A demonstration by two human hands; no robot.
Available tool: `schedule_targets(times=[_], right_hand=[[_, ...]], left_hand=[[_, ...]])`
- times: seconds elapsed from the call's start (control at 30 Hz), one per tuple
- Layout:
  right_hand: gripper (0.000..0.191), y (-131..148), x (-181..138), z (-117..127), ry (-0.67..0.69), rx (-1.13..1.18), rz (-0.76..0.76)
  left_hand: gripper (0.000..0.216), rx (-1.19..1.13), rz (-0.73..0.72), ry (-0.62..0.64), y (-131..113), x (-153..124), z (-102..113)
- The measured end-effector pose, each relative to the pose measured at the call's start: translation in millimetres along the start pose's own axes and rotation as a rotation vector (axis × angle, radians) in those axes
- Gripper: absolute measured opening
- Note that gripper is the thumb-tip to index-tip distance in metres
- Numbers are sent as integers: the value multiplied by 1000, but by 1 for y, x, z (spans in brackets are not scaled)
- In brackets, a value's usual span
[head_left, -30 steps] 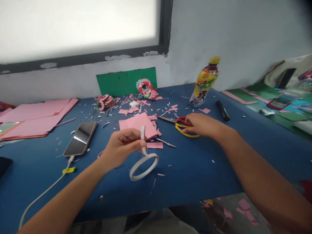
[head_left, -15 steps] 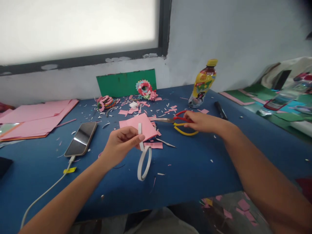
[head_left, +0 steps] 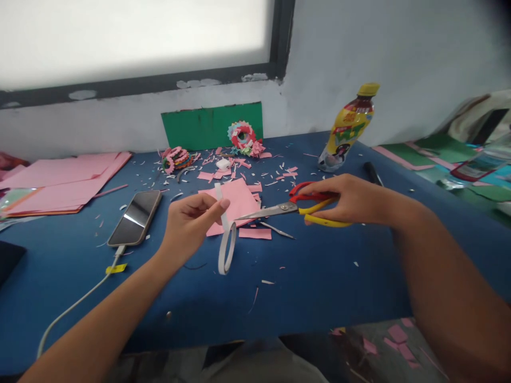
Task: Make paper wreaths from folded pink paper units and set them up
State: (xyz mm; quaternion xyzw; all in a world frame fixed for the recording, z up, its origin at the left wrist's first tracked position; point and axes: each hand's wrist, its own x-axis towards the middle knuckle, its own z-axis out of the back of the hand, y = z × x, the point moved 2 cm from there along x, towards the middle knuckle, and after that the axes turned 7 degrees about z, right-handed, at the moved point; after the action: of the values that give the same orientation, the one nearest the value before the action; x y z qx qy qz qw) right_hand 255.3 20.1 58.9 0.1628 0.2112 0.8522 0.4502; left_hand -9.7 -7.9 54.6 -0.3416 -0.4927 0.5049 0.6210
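Note:
My left hand (head_left: 195, 215) pinches the loose end of a narrow roll of white tape (head_left: 227, 250), and the roll hangs below my fingers. In my right hand (head_left: 343, 199) is a pair of scissors (head_left: 279, 209) with red and yellow handles. The blades look almost closed, and their tips point left, close to the tape strip just above the roll. Behind the tape lies a square of pink paper (head_left: 241, 197) on the blue table. A thin pointed metal tool (head_left: 279, 230) rests by a pink paper strip (head_left: 254, 233).
A phone (head_left: 134, 218) on a white cable lies left, near stacked pink sheets (head_left: 59, 181). Paper scraps surround the folded paper rings (head_left: 241, 135) and a white case (head_left: 223, 164). A yellow-labelled bottle (head_left: 347, 130) leans at the back right, near a black marker (head_left: 372, 174).
My right hand has lifted the scissors off the table and brought their tips to the tape. My left hand has shifted slightly left and up, still pinching the tape.

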Motion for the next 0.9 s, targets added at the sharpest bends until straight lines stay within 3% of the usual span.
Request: schedule_targets(times=[0.37, 0.7, 0.9], right_hand=[[37, 4, -1, -4, 131, 73, 14], [38, 8, 4, -7, 26, -112, 100], [26, 10, 6, -12, 83, -31, 84]], left_hand=[[30, 19, -63, 32, 7, 3, -2], [31, -1, -49, 57, 14, 3, -3], [30, 3, -40, 56, 13, 1, -4]])
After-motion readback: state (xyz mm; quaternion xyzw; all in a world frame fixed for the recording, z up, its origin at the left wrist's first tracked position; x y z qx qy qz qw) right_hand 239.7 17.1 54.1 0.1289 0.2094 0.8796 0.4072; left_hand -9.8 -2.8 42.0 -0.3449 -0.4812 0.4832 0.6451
